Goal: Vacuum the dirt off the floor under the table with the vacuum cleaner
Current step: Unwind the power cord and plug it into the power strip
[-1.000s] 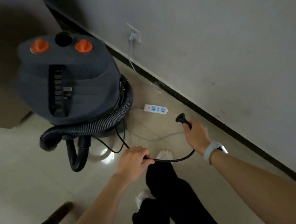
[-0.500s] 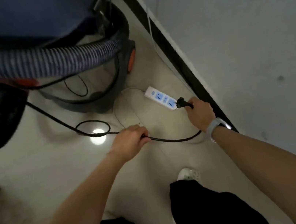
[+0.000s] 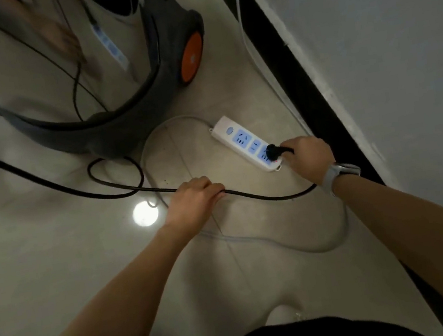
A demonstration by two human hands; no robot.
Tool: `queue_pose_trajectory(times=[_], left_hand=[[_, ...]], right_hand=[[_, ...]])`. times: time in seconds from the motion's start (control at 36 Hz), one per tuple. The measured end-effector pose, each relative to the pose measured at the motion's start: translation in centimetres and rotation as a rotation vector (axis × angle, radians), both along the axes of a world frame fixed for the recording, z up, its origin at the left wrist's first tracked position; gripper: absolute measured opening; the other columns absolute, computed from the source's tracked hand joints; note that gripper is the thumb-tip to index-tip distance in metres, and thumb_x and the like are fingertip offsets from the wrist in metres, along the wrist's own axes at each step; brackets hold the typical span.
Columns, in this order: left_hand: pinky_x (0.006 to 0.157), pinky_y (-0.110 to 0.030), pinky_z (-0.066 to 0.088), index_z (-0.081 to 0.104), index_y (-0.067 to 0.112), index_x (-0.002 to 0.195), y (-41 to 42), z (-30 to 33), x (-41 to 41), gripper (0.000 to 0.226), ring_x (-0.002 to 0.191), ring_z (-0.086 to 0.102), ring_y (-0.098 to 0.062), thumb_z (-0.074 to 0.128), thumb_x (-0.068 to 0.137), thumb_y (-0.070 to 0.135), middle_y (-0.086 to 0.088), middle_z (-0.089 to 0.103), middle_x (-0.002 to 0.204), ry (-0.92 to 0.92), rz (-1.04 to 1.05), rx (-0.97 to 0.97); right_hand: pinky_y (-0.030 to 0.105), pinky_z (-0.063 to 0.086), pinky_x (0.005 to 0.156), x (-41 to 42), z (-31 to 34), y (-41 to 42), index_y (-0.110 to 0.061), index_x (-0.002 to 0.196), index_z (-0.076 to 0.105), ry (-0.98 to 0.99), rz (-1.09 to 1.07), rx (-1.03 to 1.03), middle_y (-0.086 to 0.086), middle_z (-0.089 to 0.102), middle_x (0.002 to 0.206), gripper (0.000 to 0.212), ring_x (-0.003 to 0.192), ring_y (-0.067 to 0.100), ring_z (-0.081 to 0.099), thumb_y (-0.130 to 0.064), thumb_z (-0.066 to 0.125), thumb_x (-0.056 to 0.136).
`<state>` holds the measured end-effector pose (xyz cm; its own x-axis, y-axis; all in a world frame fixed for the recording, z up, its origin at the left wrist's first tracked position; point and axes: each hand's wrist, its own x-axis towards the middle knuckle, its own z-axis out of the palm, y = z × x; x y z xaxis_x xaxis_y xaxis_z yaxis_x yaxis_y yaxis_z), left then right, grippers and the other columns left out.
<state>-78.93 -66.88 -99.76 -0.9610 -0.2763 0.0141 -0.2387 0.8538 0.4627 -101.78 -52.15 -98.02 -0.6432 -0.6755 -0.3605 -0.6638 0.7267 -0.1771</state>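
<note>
The vacuum cleaner (image 3: 111, 132) fills the upper left: a shiny steel drum on a dark base with an orange wheel (image 3: 191, 57). Its black power cord (image 3: 53, 185) runs across the floor, loops once, and passes through my left hand (image 3: 192, 202), which grips it. My right hand (image 3: 309, 156) holds the black plug (image 3: 273, 152) at the near socket of a white power strip (image 3: 244, 143) with blue sockets. I cannot tell how far the plug sits in the socket.
A grey wall (image 3: 382, 43) with a black skirting board (image 3: 295, 76) runs along the right. The strip's white cable (image 3: 307, 247) curves over the tiled floor (image 3: 58, 278) near my legs. A lamp's reflection (image 3: 145, 213) shines on the tiles.
I have bent lower and closer to the floor. My right hand has carried the plug down to the power strip's near socket. My left hand has kept hold of the cord.
</note>
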Motion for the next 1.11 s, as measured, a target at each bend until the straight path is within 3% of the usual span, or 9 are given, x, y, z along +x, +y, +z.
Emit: queue_pose_trajectory(times=[0.14, 0.28, 0.42, 0.53, 0.64, 0.75, 0.94, 1.11], left_hand=[[0.050, -0.029, 0.046, 0.074, 0.014, 0.085, 1.0, 0.2, -0.1, 0.030, 0.054, 0.059, -0.025, 0.050, 0.087, 0.031, -0.005, 0.062, 0.069, 0.017, 0.022, 0.005], [0.052, -0.029, 0.047, 0.074, 0.014, 0.089, 1.2, 0.4, -0.2, 0.035, 0.058, 0.060, -0.024, 0.045, 0.089, 0.033, -0.005, 0.063, 0.073, 0.026, 0.056, 0.047], [0.052, -0.029, 0.049, 0.074, 0.014, 0.092, 1.0, 0.3, 0.2, 0.039, 0.059, 0.061, -0.024, 0.042, 0.090, 0.035, -0.005, 0.063, 0.075, 0.028, 0.059, 0.053], [0.050, -0.026, 0.044, 0.075, 0.015, 0.088, 1.3, 0.5, 0.4, 0.021, 0.055, 0.060, -0.022, 0.058, 0.084, 0.027, -0.003, 0.063, 0.072, 0.023, 0.060, 0.019], [0.051, -0.024, 0.038, 0.075, 0.016, 0.089, 1.5, 0.4, 0.3, 0.019, 0.055, 0.059, -0.022, 0.060, 0.082, 0.026, -0.003, 0.063, 0.071, 0.026, 0.045, 0.022], [0.050, -0.026, 0.042, 0.076, 0.015, 0.087, 1.5, 0.0, 0.4, 0.019, 0.055, 0.060, -0.023, 0.061, 0.081, 0.025, -0.004, 0.063, 0.071, 0.019, 0.053, 0.033], [0.048, -0.026, 0.043, 0.075, 0.018, 0.083, 2.0, -0.4, 1.0, 0.017, 0.051, 0.059, -0.023, 0.062, 0.078, 0.027, -0.001, 0.061, 0.067, -0.015, 0.007, 0.040], [0.050, -0.027, 0.046, 0.075, 0.016, 0.088, 1.5, -0.5, 1.4, 0.011, 0.053, 0.059, -0.024, 0.068, 0.081, 0.021, -0.003, 0.062, 0.068, 0.004, 0.009, 0.030]], right_hand=[[0.034, 0.041, 0.068, -0.2, 0.4, 0.3, -0.019, 0.107, 0.068, 0.076, 0.146, 0.054, 0.010, 0.065, 0.100, 0.023, 0.091, 0.032, 0.060, -0.023, 0.049, 0.096], [0.029, 0.038, 0.064, -0.9, 1.0, -0.6, -0.017, 0.102, 0.070, 0.015, 0.102, 0.112, 0.010, 0.068, 0.097, 0.023, 0.089, 0.031, 0.061, -0.023, 0.051, 0.091], [0.033, 0.041, 0.072, -0.7, 1.1, -0.5, -0.015, 0.110, 0.062, 0.005, 0.076, 0.080, 0.012, 0.066, 0.103, 0.022, 0.096, 0.033, 0.060, -0.021, 0.052, 0.092], [0.034, 0.042, 0.074, -0.5, 0.9, 0.2, -0.016, 0.112, 0.062, 0.021, 0.094, 0.044, 0.010, 0.066, 0.106, 0.022, 0.096, 0.030, 0.060, -0.018, 0.052, 0.092], [0.030, 0.039, 0.070, -0.3, 0.7, 0.5, -0.022, 0.119, 0.063, 0.096, 0.102, 0.014, 0.009, 0.064, 0.108, 0.028, 0.095, 0.030, 0.061, -0.022, 0.047, 0.096], [0.027, 0.036, 0.065, 0.2, 0.9, 0.2, -0.024, 0.110, 0.068, 0.111, 0.032, -0.024, 0.005, 0.068, 0.103, 0.029, 0.095, 0.026, 0.063, -0.037, 0.045, 0.098], [0.030, 0.041, 0.069, 0.5, 0.5, 0.0, -0.016, 0.101, 0.065, 0.077, -0.133, -0.089, 0.006, 0.068, 0.100, 0.016, 0.092, 0.026, 0.062, -0.025, 0.054, 0.094], [0.036, 0.044, 0.067, 0.8, 0.4, 0.2, -0.012, 0.097, 0.064, 0.138, -0.014, -0.132, 0.007, 0.066, 0.097, 0.014, 0.088, 0.028, 0.060, -0.022, 0.054, 0.093]])
